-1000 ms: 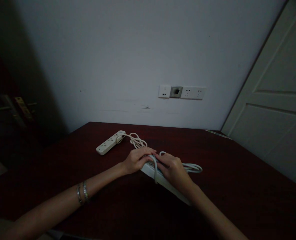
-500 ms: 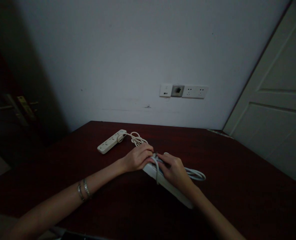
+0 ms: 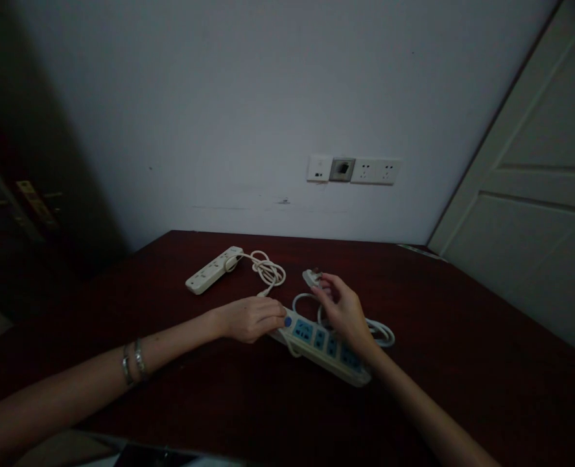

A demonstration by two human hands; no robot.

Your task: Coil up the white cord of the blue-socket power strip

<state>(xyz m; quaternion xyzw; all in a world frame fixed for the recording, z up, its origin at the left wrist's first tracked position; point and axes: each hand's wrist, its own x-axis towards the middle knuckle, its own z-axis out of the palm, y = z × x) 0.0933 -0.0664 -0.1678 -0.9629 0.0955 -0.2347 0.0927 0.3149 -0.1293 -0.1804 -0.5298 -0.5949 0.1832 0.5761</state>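
Observation:
A white power strip with blue sockets [image 3: 323, 344] lies on the dark red table [image 3: 462, 363]. My left hand [image 3: 251, 318] presses on its near-left end, fingers curled over the edge. Just above the strip, my right hand [image 3: 343, 308] pinches its white plug [image 3: 311, 277], lifted off the table. The strip's white cord [image 3: 379, 331] loops beside my right wrist. A second, smaller white power strip [image 3: 214, 269] lies farther back left, its cord coiled [image 3: 270, 269] next to it.
Wall sockets [image 3: 352, 170] sit on the white wall behind the table. A white door [image 3: 535, 194] stands at the right. A dark door with a brass handle [image 3: 29, 204] is at the left. Bracelets circle my left wrist.
Both hands were together on the strip, covering it. Now my right hand has pulled the plug up and away, the cord has come off the strip, and the blue sockets show.

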